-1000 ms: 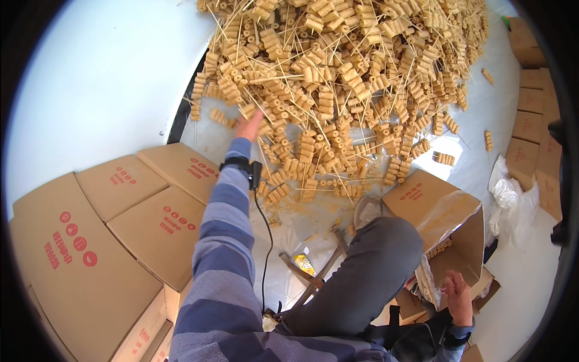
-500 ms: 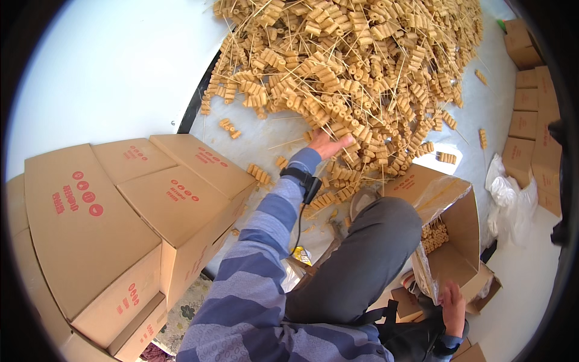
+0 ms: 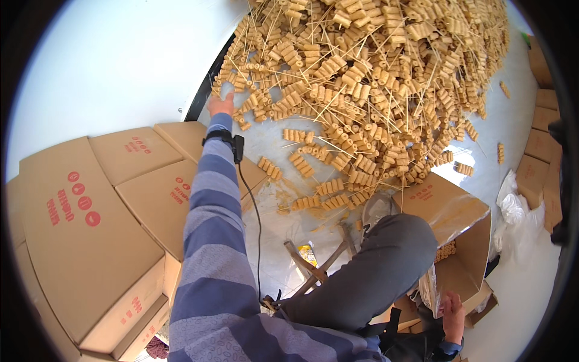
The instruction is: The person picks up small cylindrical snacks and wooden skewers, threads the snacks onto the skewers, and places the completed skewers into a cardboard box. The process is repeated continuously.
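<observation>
A big heap of skewers, tan ridged spiral pieces on thin wooden sticks, spreads over the grey surface. My left hand reaches to the heap's left edge, thumb and forefinger apart, beside a few outlying skewers; nothing shows in its grasp. Low on the right, my right hand has its fingers closed on the near edge of an open cardboard box. That box tilts beside my knee, and several skewers lie packed inside it.
Closed cardboard boxes with red print are stacked at left, more boxes at far right. A white plastic bag lies beyond the open box. Near my leg are crossed wooden legs and a yellow packet.
My left hand has left the heap's near middle and swung left to its outer edge. The view has shifted a little. My right hand stays at the box edge.
</observation>
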Action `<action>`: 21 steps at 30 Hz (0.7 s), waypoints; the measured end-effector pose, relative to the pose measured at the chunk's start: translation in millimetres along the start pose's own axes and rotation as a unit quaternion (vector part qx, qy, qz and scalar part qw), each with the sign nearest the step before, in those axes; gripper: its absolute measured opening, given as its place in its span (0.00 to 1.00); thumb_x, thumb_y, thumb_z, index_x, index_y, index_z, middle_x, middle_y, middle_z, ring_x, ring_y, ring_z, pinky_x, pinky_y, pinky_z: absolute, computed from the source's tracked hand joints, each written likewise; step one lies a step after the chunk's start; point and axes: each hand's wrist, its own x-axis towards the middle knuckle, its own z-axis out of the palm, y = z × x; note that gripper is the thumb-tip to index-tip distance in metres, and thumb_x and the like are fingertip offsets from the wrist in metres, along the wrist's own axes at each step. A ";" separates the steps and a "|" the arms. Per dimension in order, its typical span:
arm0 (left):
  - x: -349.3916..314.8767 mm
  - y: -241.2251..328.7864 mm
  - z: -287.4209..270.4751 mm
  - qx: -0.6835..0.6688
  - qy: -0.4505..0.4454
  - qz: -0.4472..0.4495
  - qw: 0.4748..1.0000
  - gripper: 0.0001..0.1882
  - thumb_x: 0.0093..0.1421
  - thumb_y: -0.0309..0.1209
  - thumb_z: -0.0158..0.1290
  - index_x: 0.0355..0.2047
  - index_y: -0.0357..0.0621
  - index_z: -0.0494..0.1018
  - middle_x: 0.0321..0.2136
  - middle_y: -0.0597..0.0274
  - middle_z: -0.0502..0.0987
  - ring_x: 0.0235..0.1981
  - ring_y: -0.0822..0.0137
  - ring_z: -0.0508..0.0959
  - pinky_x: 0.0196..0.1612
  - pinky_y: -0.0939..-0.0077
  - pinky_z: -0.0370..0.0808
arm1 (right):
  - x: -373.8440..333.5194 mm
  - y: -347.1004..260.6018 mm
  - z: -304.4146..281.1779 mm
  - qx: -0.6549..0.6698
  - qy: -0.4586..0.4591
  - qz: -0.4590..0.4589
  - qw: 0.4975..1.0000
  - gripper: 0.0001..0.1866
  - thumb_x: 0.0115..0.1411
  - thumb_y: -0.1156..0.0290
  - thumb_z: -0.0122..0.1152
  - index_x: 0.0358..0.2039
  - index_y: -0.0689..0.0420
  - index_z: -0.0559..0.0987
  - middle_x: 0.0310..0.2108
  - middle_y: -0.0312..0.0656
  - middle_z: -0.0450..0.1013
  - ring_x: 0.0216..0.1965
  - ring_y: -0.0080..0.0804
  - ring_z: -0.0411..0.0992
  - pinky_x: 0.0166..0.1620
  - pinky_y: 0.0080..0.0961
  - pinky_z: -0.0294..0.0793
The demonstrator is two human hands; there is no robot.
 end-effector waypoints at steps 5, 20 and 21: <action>31.7 -26.9 -7.0 0.042 -0.035 -0.060 0.997 0.65 0.45 0.71 0.59 0.68 0.29 0.53 0.66 0.33 0.57 0.69 0.42 0.57 0.70 0.56 0.56 | 18.7 -32.8 -1.9 -0.007 -0.015 0.017 1.000 0.09 0.68 0.70 0.50 0.43 0.59 0.76 0.22 0.47 0.75 0.24 0.38 0.76 0.30 0.32 0.75; 4.7 18.9 74.9 0.074 -0.152 0.061 0.984 0.21 0.56 0.31 0.48 0.50 0.38 0.74 0.50 0.40 0.77 0.55 0.44 0.75 0.59 0.60 0.71 | 23.4 -31.8 -3.3 -0.006 -0.011 0.027 1.000 0.10 0.65 0.76 0.50 0.46 0.60 0.75 0.23 0.44 0.76 0.27 0.35 0.78 0.33 0.29 0.77; -7.8 21.8 78.6 0.044 -0.142 0.079 0.986 0.20 0.56 0.30 0.48 0.49 0.40 0.75 0.50 0.41 0.78 0.54 0.45 0.75 0.59 0.60 0.71 | 22.6 -31.6 -1.8 0.024 -0.009 0.024 0.999 0.10 0.65 0.76 0.50 0.46 0.60 0.75 0.23 0.45 0.76 0.27 0.35 0.78 0.33 0.29 0.77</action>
